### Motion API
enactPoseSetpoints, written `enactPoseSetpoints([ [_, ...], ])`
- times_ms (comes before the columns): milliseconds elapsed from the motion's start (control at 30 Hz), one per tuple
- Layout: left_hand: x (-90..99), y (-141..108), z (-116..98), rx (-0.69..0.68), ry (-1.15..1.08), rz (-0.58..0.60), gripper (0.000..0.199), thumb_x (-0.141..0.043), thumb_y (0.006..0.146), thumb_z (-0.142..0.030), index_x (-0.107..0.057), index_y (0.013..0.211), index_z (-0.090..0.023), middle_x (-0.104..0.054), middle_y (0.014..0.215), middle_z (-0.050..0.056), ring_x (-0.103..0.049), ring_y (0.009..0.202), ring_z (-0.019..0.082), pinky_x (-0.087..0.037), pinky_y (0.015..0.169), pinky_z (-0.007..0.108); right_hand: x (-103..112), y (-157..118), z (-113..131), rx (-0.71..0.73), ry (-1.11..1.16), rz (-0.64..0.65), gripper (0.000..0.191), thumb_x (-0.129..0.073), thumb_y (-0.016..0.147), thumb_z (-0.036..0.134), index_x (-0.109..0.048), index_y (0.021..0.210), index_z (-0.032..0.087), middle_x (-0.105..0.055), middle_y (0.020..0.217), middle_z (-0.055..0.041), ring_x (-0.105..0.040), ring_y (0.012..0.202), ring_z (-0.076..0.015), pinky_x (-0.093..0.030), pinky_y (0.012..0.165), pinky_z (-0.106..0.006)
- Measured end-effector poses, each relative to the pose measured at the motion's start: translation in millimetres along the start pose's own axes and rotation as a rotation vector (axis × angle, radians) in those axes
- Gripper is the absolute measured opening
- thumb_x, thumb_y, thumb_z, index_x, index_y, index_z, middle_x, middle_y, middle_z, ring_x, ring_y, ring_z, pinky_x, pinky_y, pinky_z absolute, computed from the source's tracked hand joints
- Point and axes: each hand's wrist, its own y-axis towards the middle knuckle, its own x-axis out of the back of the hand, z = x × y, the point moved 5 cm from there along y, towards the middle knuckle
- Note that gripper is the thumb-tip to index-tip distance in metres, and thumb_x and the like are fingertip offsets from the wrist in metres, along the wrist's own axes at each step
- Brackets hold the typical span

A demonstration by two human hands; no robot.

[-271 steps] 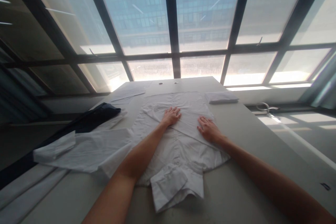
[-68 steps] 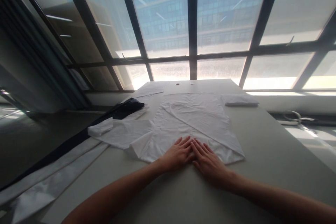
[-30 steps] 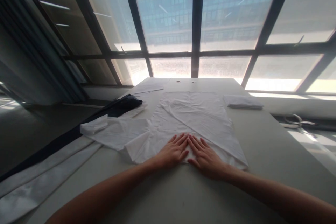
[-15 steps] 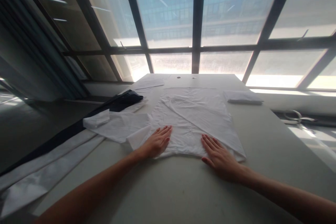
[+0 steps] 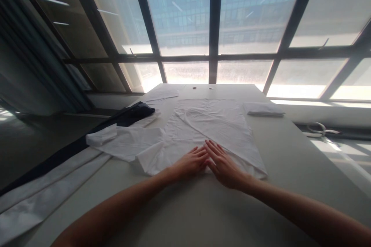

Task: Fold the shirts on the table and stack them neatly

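Note:
A white shirt (image 5: 213, 123) lies spread out on the pale table (image 5: 278, 154), with light creases and one sleeve (image 5: 136, 139) stretched out to the left. Near its front edge, my left hand (image 5: 189, 163) rests flat on the cloth, fingers extended. Touching it at the fingertips is my right hand (image 5: 223, 166), also flat with fingers straight. Together they form a peak at the middle of the shirt's near side. Neither hand grips the fabric. The cloth directly beneath the palms is hidden.
Dark cloth (image 5: 136, 112) and long white cloth (image 5: 52, 181) hang along the table's left side. A folded white stack (image 5: 263, 109) sits at the right edge. Thin white sheets (image 5: 162, 95) lie at the far left. Beyond the table rise tall windows (image 5: 185, 19).
Both hands have slid inward over the shirt until their fingertips meet; before, they lay well apart. The camera view has shifted slightly.

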Motion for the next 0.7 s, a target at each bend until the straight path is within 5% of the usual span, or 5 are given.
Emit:
enactPoseSetpoints([
  [200,-11.8,-15,14,0.05,0.049,0.043,0.056,-0.029,0.11,-0.043,-0.021,0.162,-0.027,-0.023,0.167,0.005,-0.014,0.155,0.022,-0.013,0.126,0.046,-23,-23,-1,0.109,-0.108,0.212,0.076,-0.042,0.104,0.049,-0.008,0.163,0.016,-0.008,0.168,-0.0116,-0.005,0.155,-0.0242,-0.014,0.126,-0.049],
  [333,-7.2,-32,23,0.131,0.068,0.056,0.063,-0.024,0.108,-0.053,-0.012,0.164,-0.027,-0.017,0.168,0.004,-0.012,0.156,0.022,-0.01,0.126,0.044,-20,-30,-14,0.098,-0.108,0.218,0.075,-0.044,0.103,0.051,-0.012,0.163,0.02,-0.012,0.167,-0.0114,-0.01,0.155,-0.025,-0.016,0.126,-0.048],
  [700,-2.7,-76,36,0.363,0.107,0.06,0.07,-0.018,0.107,-0.059,-0.021,0.163,-0.017,-0.016,0.168,0.009,-0.011,0.156,0.023,-0.008,0.126,0.043,-24,-29,-16,0.082,-0.118,0.205,0.065,-0.041,0.104,0.053,-0.026,0.161,0.026,-0.018,0.167,-0.0093,-0.013,0.155,-0.0268,-0.018,0.125,-0.05],
])
